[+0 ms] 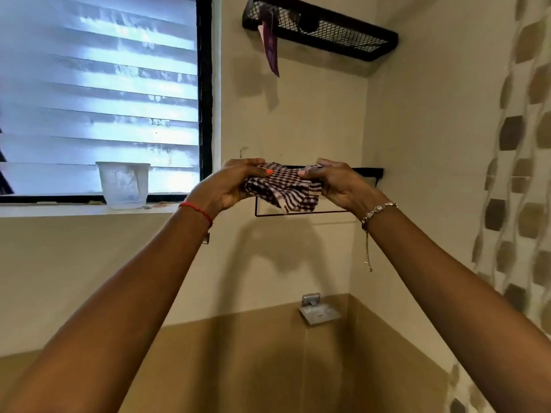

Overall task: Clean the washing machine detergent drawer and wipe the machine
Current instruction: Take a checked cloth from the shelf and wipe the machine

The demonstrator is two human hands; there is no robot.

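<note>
I hold the checked cloth bunched between both hands, left hand and right hand fingers clamped on its ends, before the black wall rack.

Single head-worn view, wide-angle, aimed forward and upward into wall corner, close; louvre window left, mesh shelf top of frame

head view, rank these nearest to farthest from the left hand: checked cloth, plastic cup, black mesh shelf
1. checked cloth, gripped in the left hand itself.
2. plastic cup, on the window sill to its left.
3. black mesh shelf, high up, to the right.
</note>
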